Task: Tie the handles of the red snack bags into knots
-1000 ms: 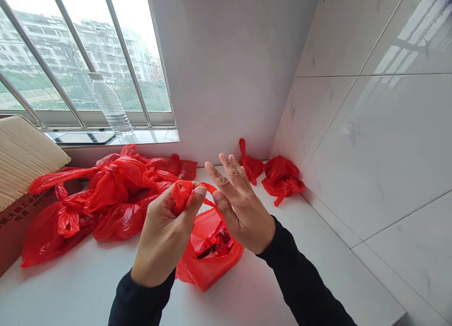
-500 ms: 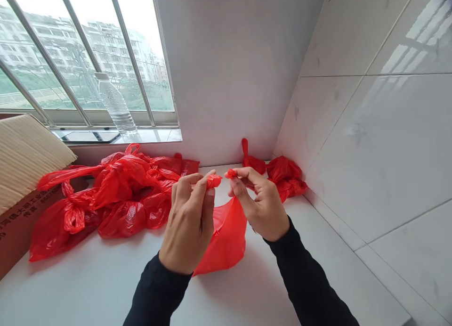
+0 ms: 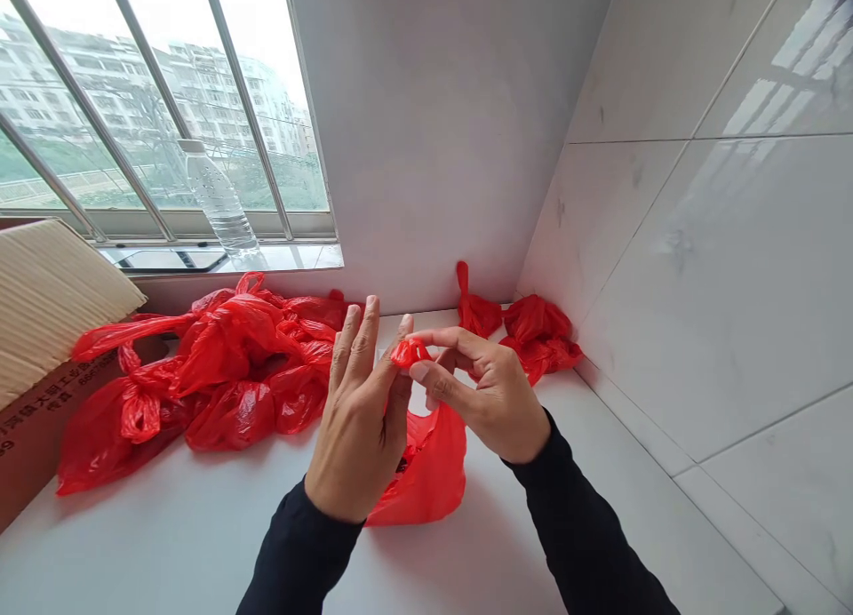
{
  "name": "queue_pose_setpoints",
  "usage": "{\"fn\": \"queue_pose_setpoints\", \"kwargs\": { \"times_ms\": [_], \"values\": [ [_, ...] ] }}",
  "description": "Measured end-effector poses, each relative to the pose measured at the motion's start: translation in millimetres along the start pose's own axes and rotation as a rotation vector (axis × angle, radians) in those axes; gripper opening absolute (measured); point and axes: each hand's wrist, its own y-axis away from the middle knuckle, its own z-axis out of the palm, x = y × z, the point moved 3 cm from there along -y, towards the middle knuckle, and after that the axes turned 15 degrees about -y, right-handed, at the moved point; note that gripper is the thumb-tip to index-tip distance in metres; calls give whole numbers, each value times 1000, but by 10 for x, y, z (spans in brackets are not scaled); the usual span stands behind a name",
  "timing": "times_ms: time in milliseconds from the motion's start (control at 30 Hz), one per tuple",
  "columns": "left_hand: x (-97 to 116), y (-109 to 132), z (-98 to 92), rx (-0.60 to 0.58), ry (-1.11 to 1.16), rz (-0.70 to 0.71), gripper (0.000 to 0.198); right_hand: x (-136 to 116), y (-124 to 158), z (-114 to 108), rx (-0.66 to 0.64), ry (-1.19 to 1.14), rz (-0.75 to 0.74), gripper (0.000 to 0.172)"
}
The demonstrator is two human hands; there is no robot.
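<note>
Between my hands is a red plastic bag, standing on the white surface with its mouth partly open and something dark just visible inside. My left hand pinches a gathered red end of it between thumb and index finger, the other fingers stretched upward. From the right, my right hand closes thumb and fingertips on the same bunched end. The fingertips of both hands meet there. My left hand covers part of the bag.
Several knotted red bags lie piled at the left beside a cardboard box. More red bags sit in the far right corner by the tiled wall. A water bottle stands on the windowsill.
My hands have come together, and the two separate red ends now meet at my fingertips. My left hand's outer fingers have straightened upward. The bag's mouth shows wider.
</note>
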Motion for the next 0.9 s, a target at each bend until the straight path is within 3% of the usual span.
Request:
{"fn": "queue_pose_setpoints", "kwargs": {
  "times_ms": [167, 300, 433, 667, 767, 900],
  "values": [
    [7, -16, -12, -19, 127, -62, 46, 2, -9, -22, 31, 52, -30, 17],
    [-19, -36, -124, -16, 492, -337, 44, 4, -4, -59, 90, 43, -19, 17],
    [-78, -30, -221, 66, 785, -549, 46, 0, 2, -62, 104, 39, -20, 18],
    [-8, -20, -256, 99, 785, -475, 63, -36, 59, 62, 64, -2, -19, 15],
    [68, -11, -256, 67, 805, -480, 69, -54, 90, 141, 29, -8, -39, 28],
    [116, -16, -280, 82, 803, -487, 68, -50, 90, 130, 82, 28, -94, 12]
  ]
}}
